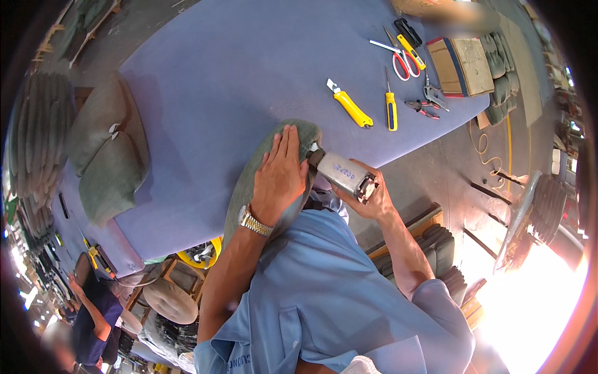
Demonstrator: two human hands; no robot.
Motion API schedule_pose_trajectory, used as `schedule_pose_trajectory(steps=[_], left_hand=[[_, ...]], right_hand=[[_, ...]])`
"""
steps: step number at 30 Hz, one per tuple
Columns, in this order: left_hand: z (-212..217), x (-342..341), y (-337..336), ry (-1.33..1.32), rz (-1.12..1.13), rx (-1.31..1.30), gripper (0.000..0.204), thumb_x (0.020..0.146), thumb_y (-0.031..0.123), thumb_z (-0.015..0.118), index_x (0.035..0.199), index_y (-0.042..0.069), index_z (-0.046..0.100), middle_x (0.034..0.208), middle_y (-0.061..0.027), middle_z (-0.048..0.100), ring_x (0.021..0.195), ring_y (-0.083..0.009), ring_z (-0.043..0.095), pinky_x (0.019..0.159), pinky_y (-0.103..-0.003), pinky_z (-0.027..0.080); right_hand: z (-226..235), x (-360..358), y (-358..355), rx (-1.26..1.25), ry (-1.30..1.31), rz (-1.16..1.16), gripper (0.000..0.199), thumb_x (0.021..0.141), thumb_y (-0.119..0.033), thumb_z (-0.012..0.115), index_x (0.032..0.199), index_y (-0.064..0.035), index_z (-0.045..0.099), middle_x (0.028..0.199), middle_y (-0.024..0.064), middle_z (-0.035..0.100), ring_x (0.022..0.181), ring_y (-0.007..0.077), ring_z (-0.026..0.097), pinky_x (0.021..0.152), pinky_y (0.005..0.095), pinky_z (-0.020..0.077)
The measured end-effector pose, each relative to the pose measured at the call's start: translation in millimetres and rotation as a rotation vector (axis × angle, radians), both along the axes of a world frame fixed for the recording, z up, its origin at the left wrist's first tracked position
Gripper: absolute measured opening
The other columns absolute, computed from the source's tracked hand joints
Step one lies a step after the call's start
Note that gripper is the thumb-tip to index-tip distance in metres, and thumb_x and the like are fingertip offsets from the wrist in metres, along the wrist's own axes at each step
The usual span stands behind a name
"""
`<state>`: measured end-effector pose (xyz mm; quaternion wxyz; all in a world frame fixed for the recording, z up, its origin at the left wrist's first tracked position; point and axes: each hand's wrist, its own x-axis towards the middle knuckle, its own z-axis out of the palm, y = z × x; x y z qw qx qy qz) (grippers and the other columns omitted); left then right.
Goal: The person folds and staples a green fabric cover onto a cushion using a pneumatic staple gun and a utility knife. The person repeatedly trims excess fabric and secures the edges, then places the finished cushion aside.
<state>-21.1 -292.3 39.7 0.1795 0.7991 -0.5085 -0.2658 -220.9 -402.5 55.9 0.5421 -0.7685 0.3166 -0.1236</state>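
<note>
Your left hand [281,177] lies flat on the puffy green-grey cloth cushion [248,187]. Its fingers are straight and close together, with small gaps near the tips, and its thumb sits close by their side. The cushion is right under those fingers, tilted up near your tummy, at the edge of the big blue cloth-topped table [205,68].

Your right hand [377,196] is curled around the grey metal box-shaped tool [344,176]. You have its body between your thumb and fingers, but some of those fingers are hidden. The tool's black nose is just right of your left fingers, at the cushion's edge; you cannot tell if it touches.

Ahead and to the right of your left fingertips lies the yellow cutter with a silver end [352,109]. Farther right are the yellow screwdriver [391,112] and the scissors with red and white handles [406,65]. Well left of your left fingers is another folded green cushion [112,159].
</note>
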Motion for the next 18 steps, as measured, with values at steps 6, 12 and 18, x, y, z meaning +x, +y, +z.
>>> schedule_pose_trajectory(steps=[6, 12, 18], left_hand=[[3.2, 0.6, 0.8, 0.038, 0.008, 0.057, 0.076, 0.097, 0.020, 0.064, 0.161, 0.001, 0.028, 0.166, -0.0191, 0.037, 0.151, -0.0383, 0.039, 0.116, -0.051, 0.044], [10.2, 3.5, -3.6, 0.036, -0.004, 0.114, 0.077, 0.097, 0.019, 0.064, 0.162, 0.002, 0.026, 0.166, -0.0181, 0.037, 0.151, -0.0375, 0.040, 0.116, -0.050, 0.045], [11.4, 4.4, -3.0, 0.021, -0.019, 0.124, 0.078, 0.097, 0.017, 0.064, 0.163, 0.002, 0.025, 0.167, -0.0183, 0.034, 0.151, -0.0380, 0.039, 0.116, -0.051, 0.044]], right_hand=[[18.9, 5.2, -2.4, -0.004, 0.046, 0.046, 0.046, 0.069, -0.006, 0.084, 0.111, 0.0028, 0.068, 0.100, 0.0168, 0.073, 0.084, 0.0316, 0.074, 0.077, 0.0371, 0.0585], [6.2, 1.8, -7.9, -0.011, 0.061, 0.078, 0.050, 0.068, -0.009, 0.085, 0.113, 0.0025, 0.067, 0.099, 0.0169, 0.073, 0.086, 0.0328, 0.074, 0.078, 0.0378, 0.0584], [2.0, -0.3, -4.2, 0.004, 0.041, 0.069, 0.046, 0.069, -0.009, 0.084, 0.111, 0.0023, 0.068, 0.100, 0.0160, 0.072, 0.085, 0.0317, 0.072, 0.078, 0.0379, 0.0576]])
